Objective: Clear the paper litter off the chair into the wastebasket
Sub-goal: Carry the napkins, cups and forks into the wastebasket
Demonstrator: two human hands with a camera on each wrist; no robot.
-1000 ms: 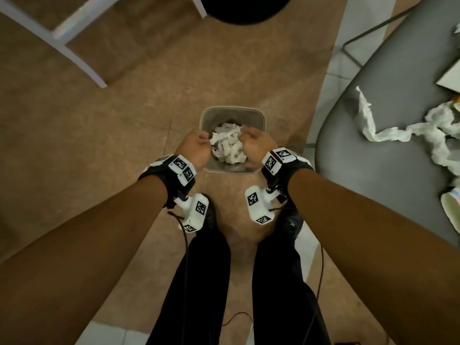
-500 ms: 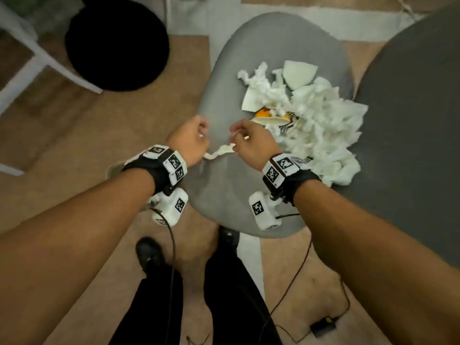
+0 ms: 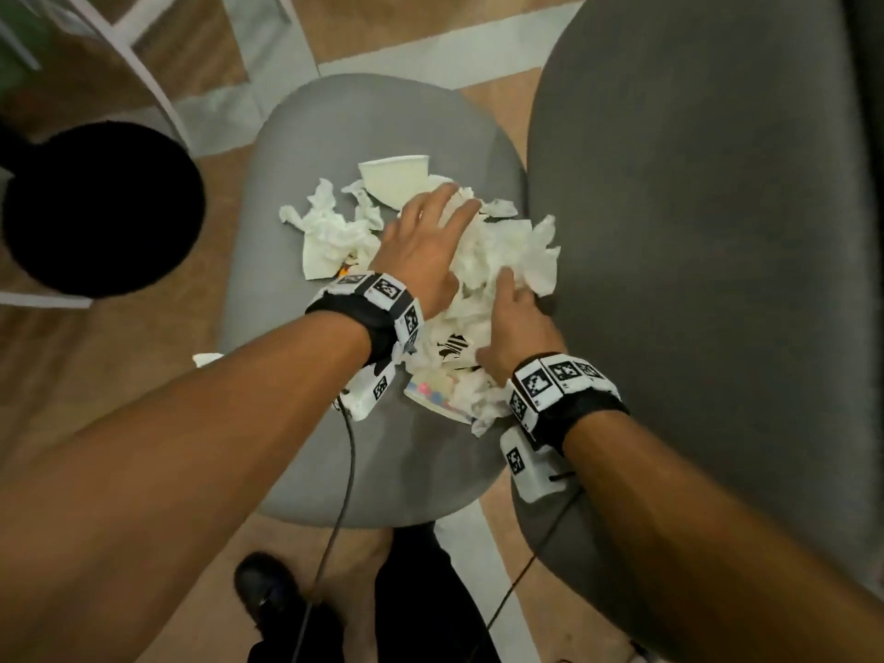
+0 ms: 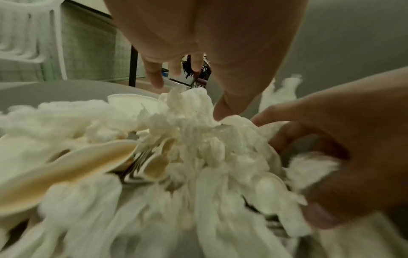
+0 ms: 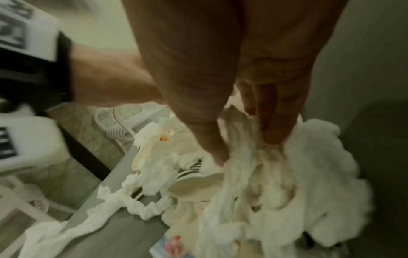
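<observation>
Litter remains: we see a paper heap [image 3: 483, 260] covering the grey chair seat [image 3: 382, 461], wastebasket out of view. Left hand [image 3: 421, 241] lies spread on the heap; right hand [image 3: 514, 327] curls into its edge, nothing lifted yet.

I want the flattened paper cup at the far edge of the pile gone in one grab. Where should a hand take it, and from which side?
Probably by the free far rim of the paper cup, coming from beyond the pile. It lies squashed on the chair seat, so fingers can pinch both walls together; its near edge is tucked under tissue and the left hand.
</observation>
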